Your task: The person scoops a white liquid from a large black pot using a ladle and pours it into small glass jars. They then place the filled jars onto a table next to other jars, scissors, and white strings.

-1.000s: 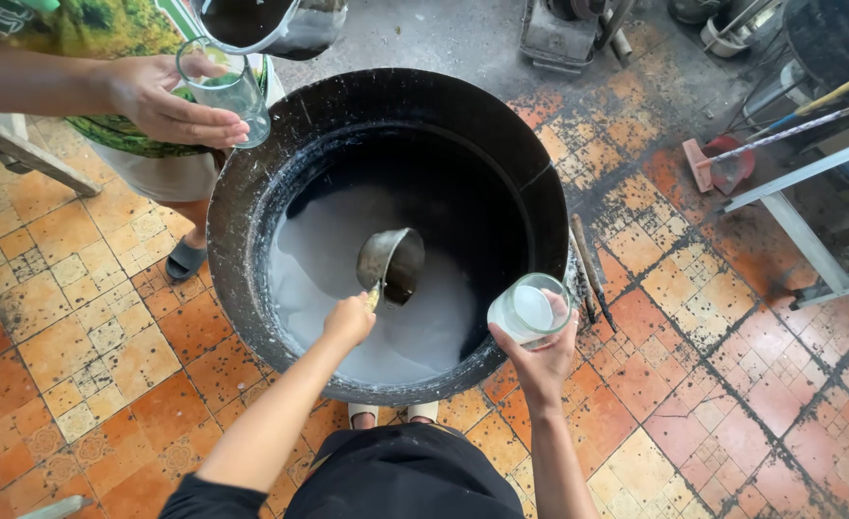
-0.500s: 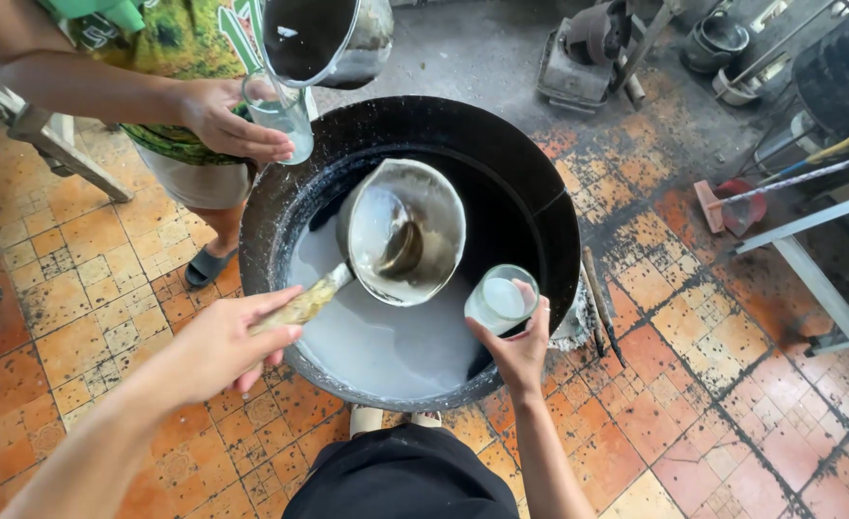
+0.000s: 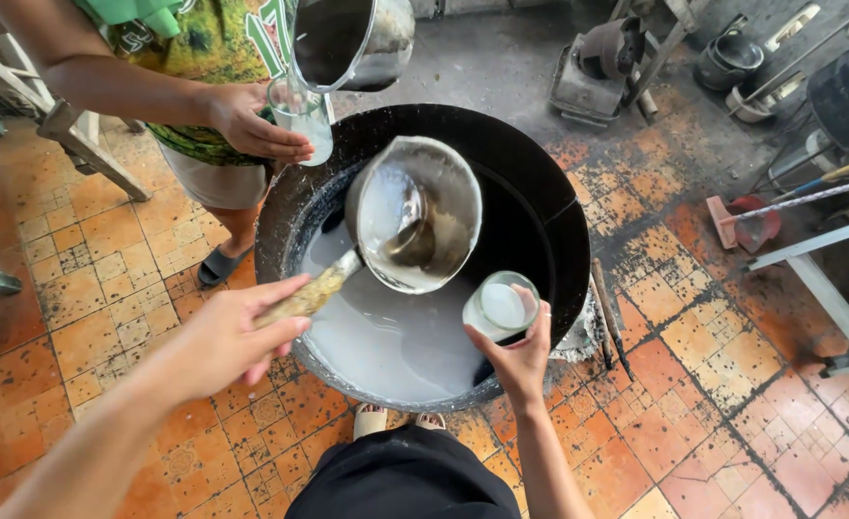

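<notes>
My left hand (image 3: 227, 336) grips the wooden handle of a metal ladle (image 3: 420, 216), raised and tilted over a large black wok (image 3: 564, 240) that holds white liquid (image 3: 386, 336). In my right hand (image 3: 521, 356) is a clear glass (image 3: 501, 308) nearly full of the white liquid, held over the wok's near right rim. Across the wok, another person's hand (image 3: 251, 125) holds a second glass (image 3: 301, 115) under a metal pitcher (image 3: 352, 38) tipped toward it.
The wok sits on worn orange floor tiles (image 3: 107, 288). A wooden stand (image 3: 69, 135) is at the left. A white table leg (image 3: 828, 288), a red dustpan (image 3: 747, 221) and metal gear (image 3: 598, 77) stand at the right and back. My feet (image 3: 396, 420) touch the wok's near edge.
My left hand has lifted the ladle out of the liquid and up toward the camera. My right hand with the glass has moved left, over the wok. The other person's pitcher tips at their glass.
</notes>
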